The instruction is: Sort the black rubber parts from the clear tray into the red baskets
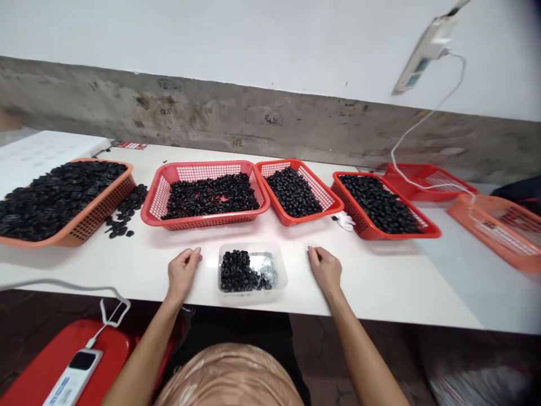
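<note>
A long, smooth white tabletop is stretching across the view, and a bare left hand is resting near its front edge, fingers curling loosely closed. The bare right hand is mirroring it on the other side, also curling closed. Between them, touching neither, a shallow translucent plastic container is sitting by the edge, with small black rings heaping up mostly toward its left.

Behind, the baskets are lining up: a pinkish-red perforated plastic basket is holding small black pieces, a red-orange plastic basket is standing just beside it, and a deep red plastic basket is sitting farther right, both carrying black rings. Over on the left, a pale orange plastic basket is brimming with flat black pieces, while loose black pieces are scattering beside it.

Now the room! A grey, stained concrete band is running along beneath a white wall. A white power strip is hanging high right, its thin white cable trailing down. Lower left, a red stool is supporting a white device with a dark screen.
</note>
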Demonstrator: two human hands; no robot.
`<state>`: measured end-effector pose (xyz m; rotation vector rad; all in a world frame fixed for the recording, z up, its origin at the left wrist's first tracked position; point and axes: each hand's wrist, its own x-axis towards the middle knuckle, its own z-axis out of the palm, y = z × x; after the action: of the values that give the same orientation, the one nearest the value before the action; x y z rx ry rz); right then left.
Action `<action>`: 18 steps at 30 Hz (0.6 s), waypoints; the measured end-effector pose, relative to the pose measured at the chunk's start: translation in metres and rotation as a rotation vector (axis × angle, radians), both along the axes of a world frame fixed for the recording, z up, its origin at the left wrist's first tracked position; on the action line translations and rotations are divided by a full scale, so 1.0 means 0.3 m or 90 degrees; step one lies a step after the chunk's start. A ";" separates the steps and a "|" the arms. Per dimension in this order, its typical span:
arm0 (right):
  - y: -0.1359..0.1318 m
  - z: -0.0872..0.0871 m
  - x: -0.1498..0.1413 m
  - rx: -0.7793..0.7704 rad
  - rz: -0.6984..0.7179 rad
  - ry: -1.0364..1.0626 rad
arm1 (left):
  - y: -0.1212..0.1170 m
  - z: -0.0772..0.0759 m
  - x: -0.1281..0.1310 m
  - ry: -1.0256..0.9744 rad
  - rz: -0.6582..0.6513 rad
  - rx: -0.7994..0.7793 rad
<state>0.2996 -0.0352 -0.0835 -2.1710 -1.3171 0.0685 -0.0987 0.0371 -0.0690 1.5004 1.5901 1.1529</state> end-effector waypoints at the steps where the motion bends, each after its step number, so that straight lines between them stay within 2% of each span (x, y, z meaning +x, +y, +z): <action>1: -0.002 -0.001 -0.002 0.000 0.002 -0.009 | -0.001 -0.003 -0.003 -0.012 0.000 0.004; 9: -0.018 -0.002 -0.016 0.001 0.010 -0.060 | 0.002 -0.051 -0.022 -0.118 0.011 0.049; 18: -0.021 -0.004 -0.020 0.008 0.033 -0.090 | -0.002 -0.065 -0.027 -0.092 -0.021 0.069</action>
<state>0.2937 -0.0416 -0.0848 -2.1647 -1.4484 -0.0746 -0.1068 0.0365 -0.0886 1.4704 1.4215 1.3167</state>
